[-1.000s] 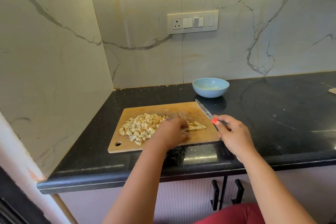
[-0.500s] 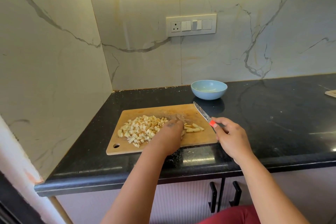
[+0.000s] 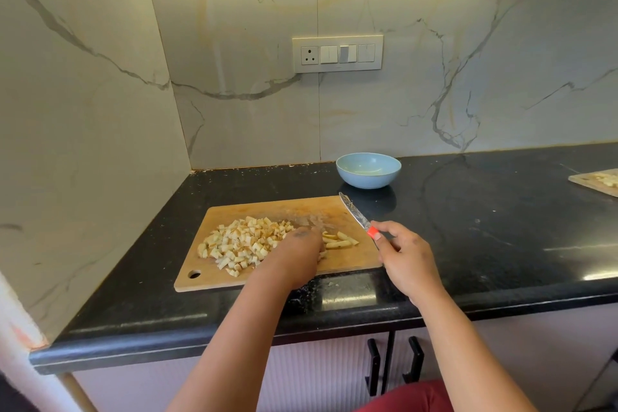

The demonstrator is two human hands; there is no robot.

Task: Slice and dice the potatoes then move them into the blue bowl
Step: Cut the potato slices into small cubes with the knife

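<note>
— While the head camera looks down at a black worktop (image 3: 468, 227), what lies on it?

— A wooden cutting board (image 3: 267, 207) with a heap of diced potato (image 3: 244, 241) on its left half and a few potato strips (image 3: 341, 241) to the right of the heap.

— And the hands?

— The left hand (image 3: 297, 254) rests palm down on the board between dice and strips; its fingers are hidden, so I cannot tell its grip. The right hand (image 3: 406, 259) closes its grip on a red-handled knife (image 3: 356, 216), blade raised above the board's far right corner.

— Where is the bowl?

— The blue bowl (image 3: 368, 170) stands behind the board, near the marble wall (image 3: 401, 110).
</note>
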